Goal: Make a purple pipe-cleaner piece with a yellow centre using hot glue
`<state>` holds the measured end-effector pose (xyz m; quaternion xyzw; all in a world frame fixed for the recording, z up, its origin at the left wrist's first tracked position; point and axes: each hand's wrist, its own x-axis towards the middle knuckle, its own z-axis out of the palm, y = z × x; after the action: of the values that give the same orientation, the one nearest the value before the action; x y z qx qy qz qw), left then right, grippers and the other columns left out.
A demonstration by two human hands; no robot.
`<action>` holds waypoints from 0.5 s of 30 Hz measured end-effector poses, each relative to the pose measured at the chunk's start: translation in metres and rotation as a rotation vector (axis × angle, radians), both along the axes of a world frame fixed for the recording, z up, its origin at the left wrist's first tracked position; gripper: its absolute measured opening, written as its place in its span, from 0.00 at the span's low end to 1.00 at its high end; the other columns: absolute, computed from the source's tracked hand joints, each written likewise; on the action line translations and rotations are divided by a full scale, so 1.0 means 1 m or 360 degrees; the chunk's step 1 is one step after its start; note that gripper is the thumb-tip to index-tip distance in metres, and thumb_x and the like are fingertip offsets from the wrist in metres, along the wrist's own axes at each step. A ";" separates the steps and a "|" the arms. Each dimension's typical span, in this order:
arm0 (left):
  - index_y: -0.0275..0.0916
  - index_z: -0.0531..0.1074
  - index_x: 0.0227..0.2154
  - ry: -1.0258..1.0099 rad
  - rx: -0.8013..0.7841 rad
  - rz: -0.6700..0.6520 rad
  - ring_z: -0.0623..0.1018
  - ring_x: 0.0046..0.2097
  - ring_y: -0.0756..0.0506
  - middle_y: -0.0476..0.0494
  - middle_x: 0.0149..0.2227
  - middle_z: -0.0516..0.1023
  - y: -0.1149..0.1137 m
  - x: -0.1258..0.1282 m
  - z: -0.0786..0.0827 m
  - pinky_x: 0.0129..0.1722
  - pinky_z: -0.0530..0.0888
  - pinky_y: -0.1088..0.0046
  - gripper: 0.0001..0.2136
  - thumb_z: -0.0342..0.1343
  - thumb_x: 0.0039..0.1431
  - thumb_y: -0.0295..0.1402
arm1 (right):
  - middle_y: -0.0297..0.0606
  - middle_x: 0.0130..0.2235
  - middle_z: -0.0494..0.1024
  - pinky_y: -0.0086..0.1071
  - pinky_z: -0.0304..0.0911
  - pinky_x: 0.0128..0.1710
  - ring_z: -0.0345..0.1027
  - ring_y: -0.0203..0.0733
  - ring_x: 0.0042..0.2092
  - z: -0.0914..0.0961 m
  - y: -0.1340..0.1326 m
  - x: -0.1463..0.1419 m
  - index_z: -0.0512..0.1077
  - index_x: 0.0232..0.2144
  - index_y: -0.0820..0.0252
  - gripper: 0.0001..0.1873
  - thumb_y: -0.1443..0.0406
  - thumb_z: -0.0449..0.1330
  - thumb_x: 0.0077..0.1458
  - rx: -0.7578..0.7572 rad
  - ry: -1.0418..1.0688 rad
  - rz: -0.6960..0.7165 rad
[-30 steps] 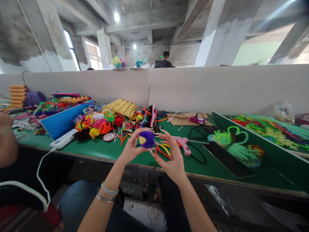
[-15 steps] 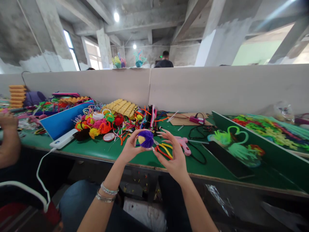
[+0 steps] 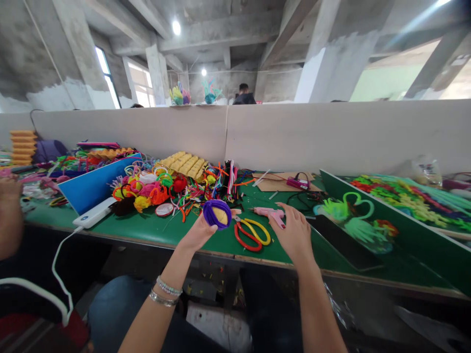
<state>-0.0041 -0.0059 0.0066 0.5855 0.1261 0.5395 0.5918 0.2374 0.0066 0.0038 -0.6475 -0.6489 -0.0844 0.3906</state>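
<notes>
My left hand (image 3: 196, 234) holds up a rounded yellow piece wrapped in purple fuzzy strands (image 3: 210, 214), its yellow side turned towards me. Over the green tabletop, my right hand (image 3: 296, 236) is at the handle of a pink glue gun (image 3: 268, 211), fingers curved and apart; I cannot tell whether they touch it. Between the hands lie scissors (image 3: 253, 240) with one red and one yellow handle loop. Right of the right hand is a flat black panel (image 3: 346, 242).
Colourful fuzzy balls and pipe cleaners (image 3: 150, 189) heap up left of centre, beside a blue board (image 3: 95, 189) and a white power strip (image 3: 96, 214). Green fuzzy swan shapes (image 3: 362, 228) stand by a dark green board (image 3: 415, 235). Another person's hand (image 3: 9, 196) shows at far left.
My right hand has left the purple-wrapped piece and moved right to the glue gun. The left hand keeps the piece, now turned and slightly lower. The scissors show more fully.
</notes>
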 end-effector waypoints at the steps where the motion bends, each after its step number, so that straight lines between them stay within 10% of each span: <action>1: 0.40 0.67 0.44 0.0013 -0.0004 -0.0012 0.72 0.50 0.37 0.36 0.42 0.76 0.000 0.001 0.001 0.52 0.64 0.53 0.28 0.63 0.40 0.48 | 0.47 0.49 0.70 0.48 0.58 0.46 0.61 0.55 0.51 -0.006 0.003 0.003 0.64 0.48 0.60 0.21 0.59 0.54 0.53 -0.0110 -0.0064 -0.0069; 4: 0.40 0.67 0.44 0.0085 -0.0028 0.0104 0.74 0.47 0.39 0.38 0.42 0.76 0.000 0.002 0.002 0.50 0.67 0.55 0.29 0.61 0.39 0.51 | 0.49 0.48 0.70 0.43 0.60 0.42 0.63 0.55 0.48 -0.023 0.011 0.008 0.63 0.49 0.62 0.23 0.59 0.55 0.52 -0.0378 -0.0191 -0.0136; 11: 0.43 0.68 0.44 0.1227 0.0409 0.1339 0.74 0.40 0.43 0.45 0.38 0.74 0.005 -0.004 0.005 0.43 0.69 0.63 0.25 0.61 0.42 0.47 | 0.54 0.42 0.68 0.38 0.58 0.36 0.64 0.54 0.42 -0.044 0.023 0.001 0.61 0.49 0.69 0.27 0.56 0.53 0.53 -0.0281 -0.0278 -0.0471; 15: 0.44 0.69 0.44 0.1637 0.0607 0.1694 0.73 0.40 0.42 0.44 0.37 0.71 0.008 -0.008 0.003 0.43 0.68 0.62 0.23 0.60 0.44 0.46 | 0.54 0.37 0.70 0.38 0.57 0.34 0.64 0.55 0.41 -0.043 0.022 -0.002 0.62 0.46 0.69 0.25 0.54 0.51 0.53 -0.0279 -0.0387 -0.0624</action>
<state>-0.0117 0.0017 0.0091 0.7153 0.5556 0.4238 0.0075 0.2352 0.0286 -0.0395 -0.7774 -0.5580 -0.1793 0.2282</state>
